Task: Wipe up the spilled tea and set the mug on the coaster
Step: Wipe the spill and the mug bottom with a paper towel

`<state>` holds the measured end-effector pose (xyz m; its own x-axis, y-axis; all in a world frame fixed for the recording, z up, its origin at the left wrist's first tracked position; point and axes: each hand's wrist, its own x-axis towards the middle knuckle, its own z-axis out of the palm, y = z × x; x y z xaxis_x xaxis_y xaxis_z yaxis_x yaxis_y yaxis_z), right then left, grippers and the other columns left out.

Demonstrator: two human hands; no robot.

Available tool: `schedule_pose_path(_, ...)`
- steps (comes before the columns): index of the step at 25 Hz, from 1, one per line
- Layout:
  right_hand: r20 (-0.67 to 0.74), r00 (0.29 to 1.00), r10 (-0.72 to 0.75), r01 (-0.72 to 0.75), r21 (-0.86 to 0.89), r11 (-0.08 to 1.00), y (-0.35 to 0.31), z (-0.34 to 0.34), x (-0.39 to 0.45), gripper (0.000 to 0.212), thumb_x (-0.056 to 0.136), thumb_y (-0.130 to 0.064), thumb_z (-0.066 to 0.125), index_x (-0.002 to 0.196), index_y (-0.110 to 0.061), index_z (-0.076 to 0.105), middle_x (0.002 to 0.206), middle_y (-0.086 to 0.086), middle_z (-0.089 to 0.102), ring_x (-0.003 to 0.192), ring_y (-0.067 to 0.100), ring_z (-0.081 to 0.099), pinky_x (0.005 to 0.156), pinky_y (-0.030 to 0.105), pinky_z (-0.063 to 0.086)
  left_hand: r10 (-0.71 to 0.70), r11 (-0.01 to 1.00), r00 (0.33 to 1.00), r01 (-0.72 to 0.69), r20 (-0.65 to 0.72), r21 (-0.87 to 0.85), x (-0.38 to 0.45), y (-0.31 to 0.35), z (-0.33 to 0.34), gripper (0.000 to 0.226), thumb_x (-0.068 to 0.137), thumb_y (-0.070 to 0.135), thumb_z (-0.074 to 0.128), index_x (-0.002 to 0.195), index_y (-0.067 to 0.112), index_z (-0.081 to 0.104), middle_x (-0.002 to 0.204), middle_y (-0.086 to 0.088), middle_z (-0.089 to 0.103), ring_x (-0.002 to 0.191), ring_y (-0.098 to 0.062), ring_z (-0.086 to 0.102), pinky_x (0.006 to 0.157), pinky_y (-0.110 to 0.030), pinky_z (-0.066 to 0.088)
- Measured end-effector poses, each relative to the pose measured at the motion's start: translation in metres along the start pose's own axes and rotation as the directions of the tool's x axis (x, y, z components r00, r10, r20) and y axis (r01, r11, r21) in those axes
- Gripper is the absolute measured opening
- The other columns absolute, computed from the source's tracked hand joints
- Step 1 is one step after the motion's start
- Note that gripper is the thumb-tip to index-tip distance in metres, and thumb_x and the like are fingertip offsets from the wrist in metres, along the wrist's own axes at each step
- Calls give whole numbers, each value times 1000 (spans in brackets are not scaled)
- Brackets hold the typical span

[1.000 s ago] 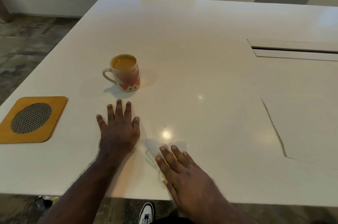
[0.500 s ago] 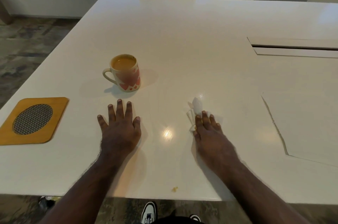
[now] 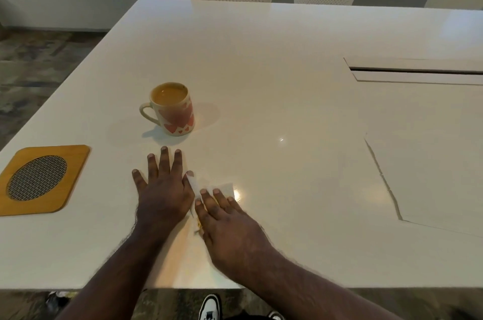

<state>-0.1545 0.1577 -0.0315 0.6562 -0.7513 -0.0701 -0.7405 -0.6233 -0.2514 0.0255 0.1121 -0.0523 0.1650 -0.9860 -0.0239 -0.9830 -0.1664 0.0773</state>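
Right hand (image 3: 230, 225) lies flat, palm down, fingers spread, pressing a white tissue (image 3: 224, 187) against the table (image 3: 287, 84); not a closed grip, more a flat press, which spreads force over the paper so it soaks rather than bunches. Tissue shows only at the fingertips and along the thumb side, the rest hidden under the palm. A yellowish stain (image 3: 200, 225) peeks out at the hand's left edge, likely tea taken up or spill not yet lifted; cannot tell which. Left hand (image 3: 163, 189) also flat and open on the table, holding nothing, touching or almost touching the right hand at the tissue's edge; judged a brace for leaning over the near edge, and perhaps a stop for the paper. Mug (image 3: 172, 110) stands upright beyond the left fingertips, apart from both hands, handle to the left, tea near the rim. Full as it is, it wants a slow, level carry. Coaster (image 3: 41, 178), wood with a dark mesh oval, sits at the table's left edge, bare, well apart from the mug. Judgement: wiping is the step in hand; mug transfer not yet begun. Handle faces the coaster side, which suits a left-hand pickup. Risk: slopping fresh tea during the move.
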Motion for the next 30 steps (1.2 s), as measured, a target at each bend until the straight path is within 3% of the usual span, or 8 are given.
schedule_pose_path(3, -5, 1000, -10, 10, -5, 1000, 28, -3, -24, 55, 103, -37, 21, 154, -20, 14, 162, 0, 6, 150, 21, 4, 114, 40, -7, -24, 996, 1000, 24, 4, -81, 2, 5, 2, 68, 95, 53, 9, 155, 25, -1, 165, -7, -8, 150, -33, -9, 116, -64, -1)
schedule_pose_path(7, -49, 963, 265, -263, 44, 964, 95, -16, -40, 55, 104, -35, 22, 156, -20, 10, 163, 2, 4, 150, 21, 5, 118, 30, 3, -41, 996, 999, 38, -31, -75, 6, 8, 4, 64, 98, 51, 14, 156, 24, 5, 165, -7, -1, 151, -34, -2, 116, -65, 2)
schedule_pose_path(12, -30, 734, 678, -674, 93, 733, 189, -45, -44, 54, 105, -26, 23, 153, -5, 12, 161, 17, 11, 149, 30, 9, 120, 42, 11, -40, 998, 999, 39, -18, -56, 6, 7, 5, 64, 98, 50, 13, 155, 23, 5, 165, -7, 1, 151, -34, -1, 115, -64, 3)
schedule_pose_path(14, -44, 637, 769, -764, 99, 638, 210, -54, -41, 55, 105, -26, 22, 152, 0, 12, 160, 20, 13, 148, 34, 10, 119, 47, 14, -43, 997, 999, 42, -14, -60, 6, 8, 4, 64, 98, 50, 13, 155, 23, 5, 165, -7, 0, 151, -34, -2, 115, -64, 3)
schedule_pose_path(16, -65, 602, 796, -790, 98, 605, 212, -54, -34, 55, 105, -24, 23, 151, 3, 11, 159, 22, 14, 147, 36, 10, 118, 49, 15, -42, 998, 999, 41, -17, -57, 5, 9, 3, 64, 98, 50, 13, 155, 23, 5, 165, -7, -1, 151, -34, -2, 115, -64, 2)
schedule_pose_path(20, -103, 660, 744, -741, 78, 667, 182, -49, -13, 55, 105, -19, 24, 151, 4, 6, 159, 23, 13, 147, 37, 11, 119, 46, 13, -53, 997, 998, 52, -16, -61, 6, 11, 2, 64, 99, 49, 15, 156, 22, 6, 165, -7, 0, 151, -35, -2, 116, -65, 2)
schedule_pose_path(26, -64, 930, 362, -364, -37, 931, 86, -19, 53, 56, 104, -19, 24, 152, 0, 1, 161, 19, 6, 148, 37, 8, 120, 45, 8, -54, 996, 999, 53, -5, -76, 5, 11, 1, 64, 98, 49, 14, 156, 22, 5, 165, -8, -1, 151, -34, -4, 116, -64, 1)
schedule_pose_path(30, -28, 962, 271, -271, 31, 962, 72, -16, 90, 56, 104, -29, 25, 154, -11, 8, 162, 9, 7, 149, 29, 7, 116, 44, 16, -56, 996, 998, 57, 19, -68, 6, 13, 1, 66, 98, 52, 14, 156, 24, 0, 165, -7, -4, 151, -34, -6, 116, -64, 0)
